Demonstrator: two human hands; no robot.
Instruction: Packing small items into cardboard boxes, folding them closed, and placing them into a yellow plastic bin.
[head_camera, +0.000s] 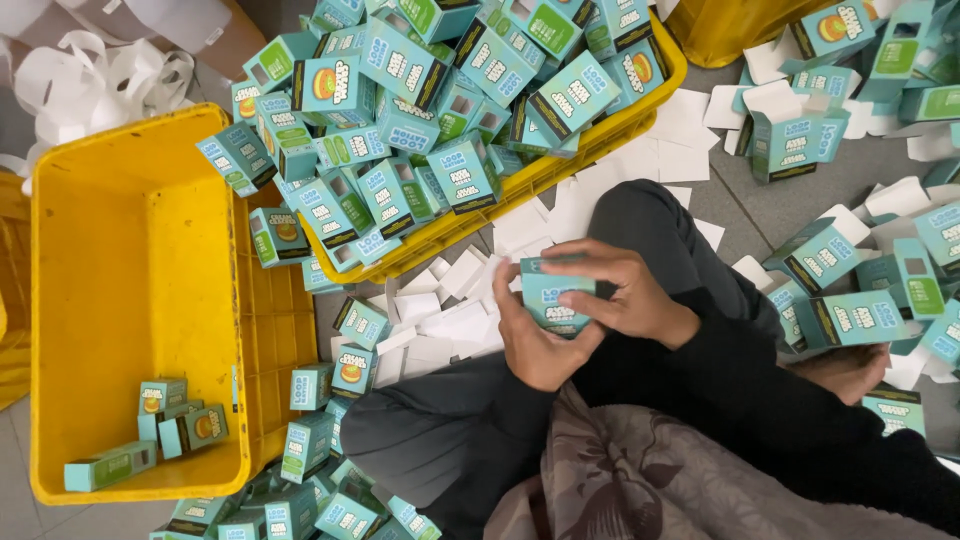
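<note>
A big yellow crate (120, 300) sits on the floor at the left, nearly bare inside, with only a few small teal boxes (170, 420) lying in its near corner. Beside it a second yellow crate (600, 130) is tipped and heaped with a pile of boxes (420, 110) of the same kind: small, oblong, teal, with white lettering, green side panels and an orange round picture on some faces. They spill over its rim onto the floor. More of these loose boxes (860, 290) lie scattered to the right, some with flaps open, among white cardboard inserts (440, 320) strewn across the tiles.

The person sits on the floor in dark trousers and a black sleeve. Over the lap, both hands meet on one small teal box (555, 295). The left hand (535, 345) cups it from below, fingers curled around its side and base. The right hand (625, 290) lies over its top, fingers closed on the upper edge and right end.
</note>
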